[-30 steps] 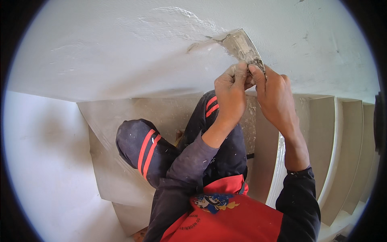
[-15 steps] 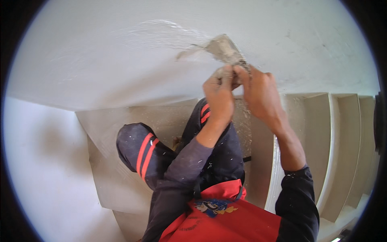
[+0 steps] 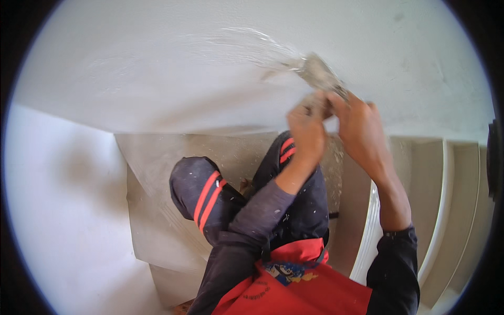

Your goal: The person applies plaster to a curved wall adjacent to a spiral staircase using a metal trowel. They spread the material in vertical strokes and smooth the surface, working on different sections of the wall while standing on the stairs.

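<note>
A broad putty knife [image 3: 316, 72] caked with grey-beige filler lies with its blade against the pale wall [image 3: 157, 79]. My right hand [image 3: 362, 123] is closed around its handle from the right. Next to it, my left hand [image 3: 308, 123] is also closed at the handle, its fingers smeared with filler; motion blurs the exact grip. Shiny wet streaks [image 3: 252, 42] run across the wall to the left of the blade. The knife's handle is mostly hidden by my fingers.
Stair steps [image 3: 425, 194] descend along the right side. My bent knees [image 3: 197, 181] rest over a dusty beige landing [image 3: 157, 210]. A second white wall [image 3: 58, 194] meets the worked wall at a corner on the left.
The view has shifted, so the scene sits farther right. The putty knife and both hands have moved slightly right and down along the wall, with streaks trailing behind the blade.
</note>
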The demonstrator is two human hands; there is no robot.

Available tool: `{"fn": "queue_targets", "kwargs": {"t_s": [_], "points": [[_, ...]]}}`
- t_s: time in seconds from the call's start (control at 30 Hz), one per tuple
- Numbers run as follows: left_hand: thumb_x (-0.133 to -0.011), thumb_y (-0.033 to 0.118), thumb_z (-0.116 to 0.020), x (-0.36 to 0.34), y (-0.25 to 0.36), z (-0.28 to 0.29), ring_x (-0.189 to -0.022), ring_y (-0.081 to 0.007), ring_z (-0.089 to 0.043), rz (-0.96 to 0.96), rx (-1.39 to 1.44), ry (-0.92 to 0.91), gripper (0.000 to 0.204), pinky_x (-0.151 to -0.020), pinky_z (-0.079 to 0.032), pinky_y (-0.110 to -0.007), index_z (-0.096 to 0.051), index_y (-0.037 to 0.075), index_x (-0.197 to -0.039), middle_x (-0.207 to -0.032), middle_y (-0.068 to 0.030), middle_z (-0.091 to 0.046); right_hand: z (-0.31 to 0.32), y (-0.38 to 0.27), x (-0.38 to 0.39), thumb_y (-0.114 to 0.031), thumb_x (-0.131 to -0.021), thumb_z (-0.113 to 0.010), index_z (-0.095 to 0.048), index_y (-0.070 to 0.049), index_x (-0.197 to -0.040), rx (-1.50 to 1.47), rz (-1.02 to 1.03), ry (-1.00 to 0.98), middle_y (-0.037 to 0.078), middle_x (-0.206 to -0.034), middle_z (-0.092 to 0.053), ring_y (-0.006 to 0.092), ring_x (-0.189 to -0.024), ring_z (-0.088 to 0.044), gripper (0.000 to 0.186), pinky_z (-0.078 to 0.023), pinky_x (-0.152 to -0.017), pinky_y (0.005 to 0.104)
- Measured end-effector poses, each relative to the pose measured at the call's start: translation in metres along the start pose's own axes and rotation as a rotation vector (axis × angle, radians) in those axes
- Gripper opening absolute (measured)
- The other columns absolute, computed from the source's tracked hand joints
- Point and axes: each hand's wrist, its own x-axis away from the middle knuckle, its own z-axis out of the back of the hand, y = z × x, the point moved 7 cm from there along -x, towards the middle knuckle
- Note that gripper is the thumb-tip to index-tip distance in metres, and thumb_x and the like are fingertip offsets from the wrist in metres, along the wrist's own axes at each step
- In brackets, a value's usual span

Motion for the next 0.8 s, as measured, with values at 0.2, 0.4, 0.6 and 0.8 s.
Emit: {"fn": "queue_targets", "kwargs": {"t_s": [0.2,0.4,0.6,0.8], "points": [[-0.098,0.027,-0.048,0.009,0.027,0.003,-0.079,-0.0115,-0.062,0.047,-0.024,-0.011,0.034,-0.074,-0.051,-0.027,-0.064,-0.003,-0.092,-0.089,-0.0095,-0.065,0.017,-0.022,0.006,-0.011,-0.087,-0.052,-0.061,-0.001,-0.1,0.0,0.017,0.112,0.018,-0.076,-0.059,0.0376,-0.058,-0.06,0.019,-0.047,-0.052,0.0431],[-0.097,0.025,-0.051,-0.007,0.021,0.012,-0.072,-0.0104,-0.06,-0.041,0.08,0.02,0.032,-0.069,-0.051,-0.026,-0.065,-0.003,-0.089,-0.081,-0.0059,-0.064,-0.003,-0.008,-0.004,-0.017,-0.091,-0.052,-0.062,0.0,-0.093,-0.013,-0.15,0.026,0.018,-0.069,-0.061,0.0372,-0.058,-0.061,0.02,-0.047,-0.05,0.0441],[-0.097,0.027,-0.05,-0.01,0.021,0.02,-0.078,-0.0123,-0.061,-0.012,0.058,-0.018,0.032,-0.075,-0.05,-0.029,-0.062,-0.002,-0.093,-0.087,-0.0065,-0.064,0.0,-0.023,-0.008,-0.016,-0.092,-0.05,-0.06,0.003,-0.094,-0.079,-0.03,0.12,0.02,-0.066,-0.06,0.0392,-0.057,-0.059,0.022,-0.046,-0.049,0.0452],[-0.098,0.026,-0.048,-0.008,0.019,0.004,-0.079,-0.0123,-0.061,0.006,0.024,-0.055,0.033,-0.077,-0.05,-0.03,-0.063,-0.002,-0.091,-0.086,-0.0068,-0.064,0.008,-0.008,-0.007,-0.019,-0.093,-0.05,-0.058,0.004,-0.079,-0.148,-0.116,0.102,0.022,-0.057,-0.057,0.0405,-0.054,-0.059,0.028,-0.046,-0.049,0.0465]]}}
